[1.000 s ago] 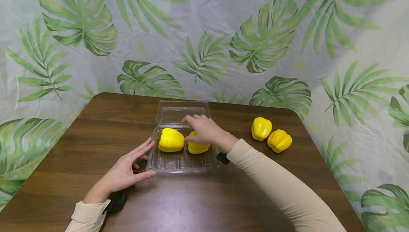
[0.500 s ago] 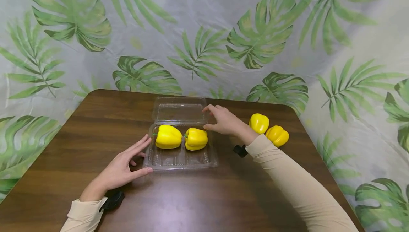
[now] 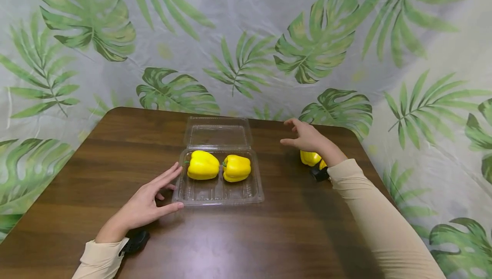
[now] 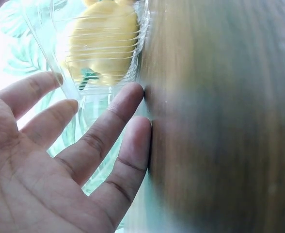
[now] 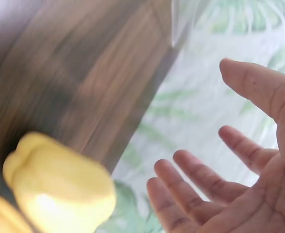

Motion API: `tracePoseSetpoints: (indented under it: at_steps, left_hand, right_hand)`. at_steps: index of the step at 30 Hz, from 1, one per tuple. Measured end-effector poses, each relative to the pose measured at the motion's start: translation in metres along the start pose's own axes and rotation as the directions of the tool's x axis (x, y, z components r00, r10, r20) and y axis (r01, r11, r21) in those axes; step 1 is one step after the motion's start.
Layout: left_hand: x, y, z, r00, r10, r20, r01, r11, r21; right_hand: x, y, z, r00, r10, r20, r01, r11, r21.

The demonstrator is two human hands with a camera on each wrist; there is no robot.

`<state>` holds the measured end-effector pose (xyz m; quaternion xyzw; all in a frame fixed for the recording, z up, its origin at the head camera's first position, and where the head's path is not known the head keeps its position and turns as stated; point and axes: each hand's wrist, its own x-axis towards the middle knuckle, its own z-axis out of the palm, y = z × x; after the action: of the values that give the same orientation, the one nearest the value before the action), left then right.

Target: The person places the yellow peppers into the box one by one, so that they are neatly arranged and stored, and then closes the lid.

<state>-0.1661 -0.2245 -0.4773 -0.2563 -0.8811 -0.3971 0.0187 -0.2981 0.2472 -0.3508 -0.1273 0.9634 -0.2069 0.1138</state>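
A clear plastic clamshell container (image 3: 219, 195) lies with its lid (image 3: 218, 136) folded back on the table. Two yellow bell peppers sit side by side in its base, a left pepper (image 3: 203, 165) and a right pepper (image 3: 236, 168). My left hand (image 3: 144, 206) rests at the container's left side, fingers spread; in the left wrist view its fingertips are right at the clear wall. Over the table's right part, my right hand (image 3: 307, 138) is in the air with spread fingers and nothing in it. Below it is another yellow pepper (image 5: 65, 189), partly hidden in the head view.
A further yellow pepper (image 5: 2, 216) lies beside that one, mostly covered by the right wrist in the head view. The brown wooden table (image 3: 246, 236) ends at a leaf-patterned curtain (image 3: 246, 35) behind it.
My right hand has let go of the right pepper in the container and moved right, to above the two loose peppers. The left hand has stayed at the container's side.
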Motion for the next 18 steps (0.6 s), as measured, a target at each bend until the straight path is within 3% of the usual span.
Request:
tracePoseSetpoints:
  at_steps: [9,18]
  left_hand:
    - [0.001,0.001,-0.001,1.000,0.009,-0.001,-0.009,1.000,-0.003]
    - [0.000,0.002,-0.001,1.000,0.004,-0.004,-0.004,1.000,-0.010]
  right_hand:
    - [-0.011,0.039,-0.019,0.987,0.158,0.014,-0.158,0.987,0.005]
    - [-0.019,0.051,-0.025,0.955,0.286,0.076,-0.286,0.958,-0.013]
